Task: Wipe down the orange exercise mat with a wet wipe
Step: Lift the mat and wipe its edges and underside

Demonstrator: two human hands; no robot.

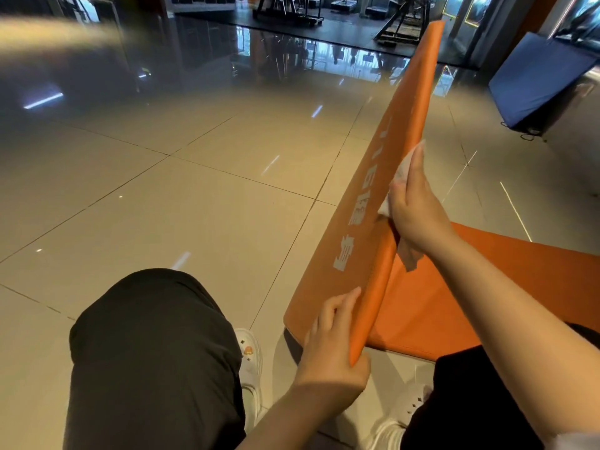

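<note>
Orange mat (363,203): one folding mat with two panels showing; one panel is tilted up on edge, white lettering on its face, and the other lies flat on the floor to the right.
Wet wipe (406,172): one white wipe, pressed against the raised panel's edge, with a loose corner hanging below the right palm.
Left hand (328,349): one, gripping the near lower corner of the raised panel, fingers on the lettered face and the thumb behind the edge.
Right hand (415,206): one, fingers stretched out along the raised panel, pressing the wipe onto it about midway up.
Knees (152,352): two in dark trousers, one at the left and one at the lower right.
Shoes (250,362): two white ones on the tiles, between the knees.
Floor (178,206): glossy beige tiles, turning dark further off.
Blue mat (539,79): one, leaning tilted at the far right.
Gym machines (289,9): several dark frames at the back; their number is unclear.
</note>
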